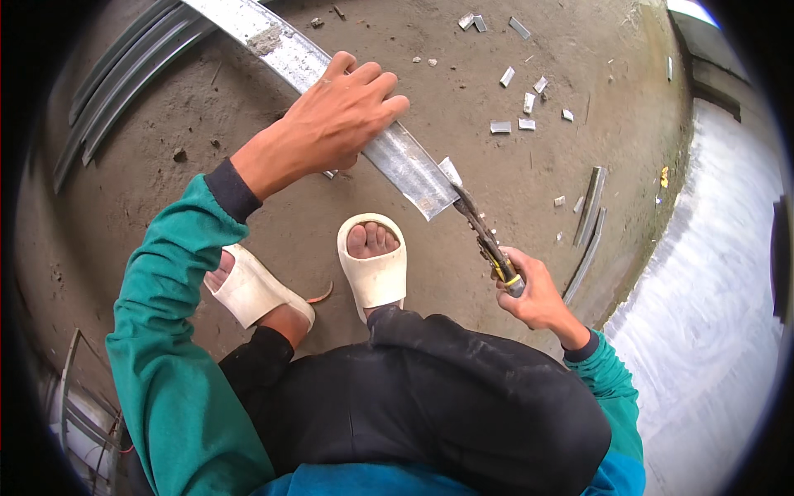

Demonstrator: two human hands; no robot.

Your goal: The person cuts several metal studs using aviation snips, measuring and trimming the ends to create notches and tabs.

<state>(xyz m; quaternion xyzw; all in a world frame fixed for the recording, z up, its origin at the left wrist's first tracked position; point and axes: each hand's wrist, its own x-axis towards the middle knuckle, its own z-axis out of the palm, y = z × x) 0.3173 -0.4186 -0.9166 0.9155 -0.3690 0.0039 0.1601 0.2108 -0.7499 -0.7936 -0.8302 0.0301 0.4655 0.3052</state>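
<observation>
A long galvanized metal channel (403, 165) slants from the top left toward the middle, its near end over the ground. My left hand (343, 112) is closed over it, fingers curled across the far edge. In my right hand (533, 289) are tin snips (480, 227) with dark jaws and a yellow-and-black handle end. The jaws meet the channel's near right corner, where a small strip of metal (450, 171) sticks up. Whether the blades are fully closed I cannot tell.
Several small cut metal pieces (500, 127) are scattered on the dirt ground (463, 273). Longer strips (589, 211) lie at the right, beside a pale smooth slab (695, 314). More channels (136, 70) are stacked at the far left. My feet in cream slides (374, 277) stand below the channel.
</observation>
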